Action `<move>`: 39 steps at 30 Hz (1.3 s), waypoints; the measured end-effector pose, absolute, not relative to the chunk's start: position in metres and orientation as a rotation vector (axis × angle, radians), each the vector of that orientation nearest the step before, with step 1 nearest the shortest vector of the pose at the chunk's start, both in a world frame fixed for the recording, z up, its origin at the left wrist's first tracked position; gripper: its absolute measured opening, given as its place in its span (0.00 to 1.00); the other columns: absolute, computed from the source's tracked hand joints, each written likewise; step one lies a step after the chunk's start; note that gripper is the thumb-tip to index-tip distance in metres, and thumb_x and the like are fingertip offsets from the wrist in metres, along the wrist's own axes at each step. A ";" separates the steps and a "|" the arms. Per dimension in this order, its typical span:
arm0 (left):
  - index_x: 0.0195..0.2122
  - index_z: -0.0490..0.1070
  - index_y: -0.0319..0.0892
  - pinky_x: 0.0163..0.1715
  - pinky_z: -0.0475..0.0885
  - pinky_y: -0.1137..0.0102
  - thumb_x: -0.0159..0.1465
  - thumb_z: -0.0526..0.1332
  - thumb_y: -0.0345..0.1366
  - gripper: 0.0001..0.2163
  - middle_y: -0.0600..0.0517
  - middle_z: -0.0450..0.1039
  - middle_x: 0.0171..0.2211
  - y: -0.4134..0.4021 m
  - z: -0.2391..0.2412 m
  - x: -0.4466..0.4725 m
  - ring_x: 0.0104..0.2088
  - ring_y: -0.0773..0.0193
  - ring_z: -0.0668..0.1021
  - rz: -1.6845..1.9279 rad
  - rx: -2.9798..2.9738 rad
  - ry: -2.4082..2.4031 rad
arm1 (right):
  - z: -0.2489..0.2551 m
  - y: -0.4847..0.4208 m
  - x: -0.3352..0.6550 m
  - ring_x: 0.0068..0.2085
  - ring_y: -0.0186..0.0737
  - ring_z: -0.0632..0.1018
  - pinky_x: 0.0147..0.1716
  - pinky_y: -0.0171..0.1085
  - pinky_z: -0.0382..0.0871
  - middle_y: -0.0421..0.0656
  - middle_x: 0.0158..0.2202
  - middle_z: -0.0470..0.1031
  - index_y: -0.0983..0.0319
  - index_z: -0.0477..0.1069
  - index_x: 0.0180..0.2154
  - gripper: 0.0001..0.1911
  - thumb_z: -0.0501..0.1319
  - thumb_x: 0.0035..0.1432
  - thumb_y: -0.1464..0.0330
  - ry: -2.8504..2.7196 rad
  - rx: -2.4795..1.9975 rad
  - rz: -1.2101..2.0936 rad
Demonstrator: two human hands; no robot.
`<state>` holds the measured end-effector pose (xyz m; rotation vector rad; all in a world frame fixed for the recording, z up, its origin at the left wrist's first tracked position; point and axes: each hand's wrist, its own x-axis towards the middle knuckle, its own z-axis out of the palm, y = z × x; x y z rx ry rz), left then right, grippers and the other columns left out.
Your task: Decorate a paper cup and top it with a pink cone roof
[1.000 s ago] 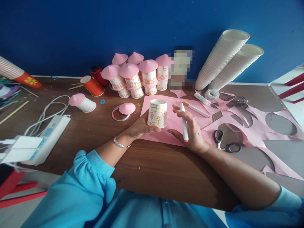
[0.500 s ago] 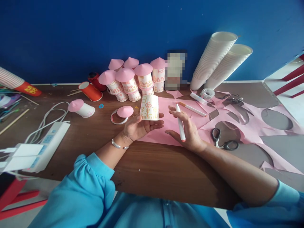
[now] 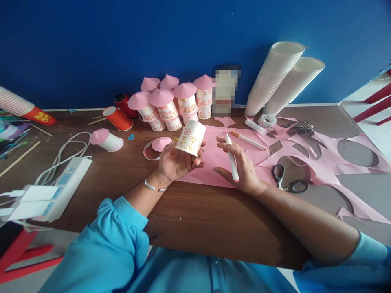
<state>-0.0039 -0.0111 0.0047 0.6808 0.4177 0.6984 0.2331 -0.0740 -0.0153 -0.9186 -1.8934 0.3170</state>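
A white paper cup (image 3: 191, 138) with flowers and grass drawn on it in orange and yellow rests tilted in my left hand (image 3: 177, 164), its rim down and fingers curled around it. My right hand (image 3: 241, 167) holds a white marker (image 3: 232, 158) with a red-orange tip between its fingers, the thumb spread away. The marker tip points up and away, apart from the cup. Under both hands spreads a pink paper sheet (image 3: 210, 173). Another marker (image 3: 249, 140), with an orange end, lies on that sheet.
Several decorated cups with pink cone roofs (image 3: 161, 97) stand along the blue wall. Tall cup stacks (image 3: 275, 77) lean at the right, near tape (image 3: 267, 120), scissors (image 3: 288, 181) and cut pink scraps (image 3: 324, 162). A power strip (image 3: 69, 185) with cables lies left.
The cup in my left hand has turned and tipped to the right, bringing a different part of the drawing into view. My right hand and the marker have stayed nearly still.
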 end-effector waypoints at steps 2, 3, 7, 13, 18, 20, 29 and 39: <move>0.53 0.76 0.38 0.45 0.78 0.57 0.54 0.70 0.61 0.35 0.45 0.79 0.39 -0.013 0.002 -0.002 0.32 0.60 0.79 0.728 0.756 0.426 | -0.015 -0.075 0.233 0.69 0.58 0.72 0.63 0.59 0.74 0.58 0.68 0.69 0.55 0.58 0.69 0.38 0.72 0.63 0.64 -1.893 -0.926 0.316; 0.53 0.76 0.39 0.47 0.78 0.56 0.54 0.71 0.59 0.33 0.45 0.80 0.42 -0.014 0.000 0.000 0.35 0.59 0.80 0.757 0.809 0.438 | -0.015 -0.075 0.233 0.69 0.58 0.72 0.63 0.59 0.74 0.58 0.68 0.69 0.54 0.57 0.69 0.38 0.72 0.63 0.64 -1.891 -0.928 0.316; 0.54 0.73 0.44 0.56 0.74 0.52 0.56 0.76 0.46 0.27 0.45 0.79 0.50 -0.017 -0.010 0.005 0.50 0.50 0.81 0.854 1.092 0.521 | -0.014 -0.075 0.233 0.69 0.58 0.72 0.63 0.60 0.73 0.57 0.69 0.69 0.54 0.58 0.69 0.38 0.71 0.64 0.66 -1.881 -0.933 0.330; 0.58 0.69 0.46 0.51 0.75 0.57 0.55 0.78 0.43 0.31 0.46 0.78 0.51 -0.018 -0.012 0.008 0.50 0.52 0.80 0.838 1.321 0.612 | -0.015 -0.073 0.233 0.69 0.61 0.72 0.63 0.62 0.74 0.57 0.69 0.68 0.53 0.55 0.70 0.43 0.73 0.61 0.66 -1.891 -0.893 0.287; 0.57 0.67 0.45 0.49 0.76 0.59 0.55 0.78 0.43 0.32 0.46 0.77 0.51 -0.021 -0.010 0.010 0.50 0.53 0.79 0.780 1.417 0.610 | -0.016 -0.071 0.233 0.71 0.61 0.68 0.66 0.63 0.70 0.57 0.72 0.64 0.53 0.52 0.72 0.45 0.73 0.62 0.65 -1.907 -0.865 0.235; 0.57 0.67 0.45 0.48 0.76 0.59 0.55 0.78 0.43 0.32 0.45 0.76 0.52 -0.023 -0.010 0.012 0.50 0.52 0.79 0.772 1.445 0.609 | -0.016 -0.071 0.233 0.71 0.61 0.68 0.66 0.63 0.70 0.58 0.72 0.64 0.54 0.52 0.72 0.44 0.72 0.62 0.65 -1.911 -0.869 0.225; 0.66 0.64 0.45 0.58 0.72 0.54 0.65 0.69 0.52 0.32 0.41 0.73 0.60 -0.021 -0.010 0.004 0.59 0.45 0.75 0.725 1.575 0.534 | -0.015 -0.072 0.233 0.70 0.61 0.70 0.65 0.63 0.71 0.58 0.71 0.65 0.55 0.54 0.71 0.42 0.72 0.63 0.64 -1.913 -0.875 0.234; 0.68 0.64 0.48 0.62 0.71 0.51 0.66 0.69 0.46 0.31 0.42 0.70 0.65 -0.022 -0.005 0.004 0.65 0.42 0.72 0.724 1.554 0.486 | -0.016 -0.071 0.234 0.72 0.62 0.67 0.66 0.64 0.70 0.58 0.72 0.64 0.54 0.53 0.72 0.43 0.72 0.63 0.64 -1.922 -0.902 0.245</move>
